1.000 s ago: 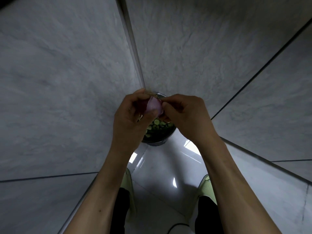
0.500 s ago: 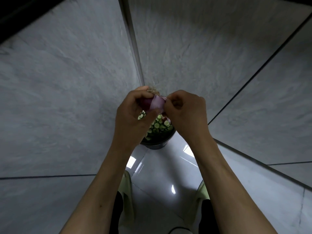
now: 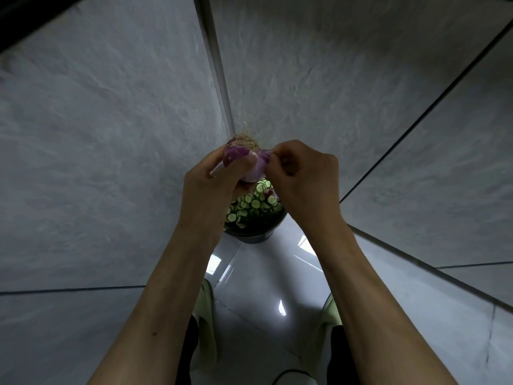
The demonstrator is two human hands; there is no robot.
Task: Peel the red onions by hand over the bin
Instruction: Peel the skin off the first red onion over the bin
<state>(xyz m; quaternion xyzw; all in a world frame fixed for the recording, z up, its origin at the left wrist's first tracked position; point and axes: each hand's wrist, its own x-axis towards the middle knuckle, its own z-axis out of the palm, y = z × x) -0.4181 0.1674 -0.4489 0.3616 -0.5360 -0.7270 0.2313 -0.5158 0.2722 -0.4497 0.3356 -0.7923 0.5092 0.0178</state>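
Observation:
A red onion [image 3: 249,162] with a tuft of dry roots at its far end is held above a dark round bin [image 3: 256,232]. My left hand [image 3: 211,187] grips the onion from the left, thumb across its purple skin. My right hand [image 3: 302,176] pinches a strip of skin at the onion's right side, fingers curled. The bin stands on the floor in the wall corner and holds several green cucumber slices and some purple peel.
Grey marbled wall tiles close in on the left, far side and right, meeting at a corner seam behind the bin. A glossy white floor [image 3: 266,287] lies below. My feet in pale green slippers [image 3: 206,309] stand at either side.
Both hands lifted the onion a little higher. The onion turned, so its root end and more purple skin now show. More of the bin's contents are visible.

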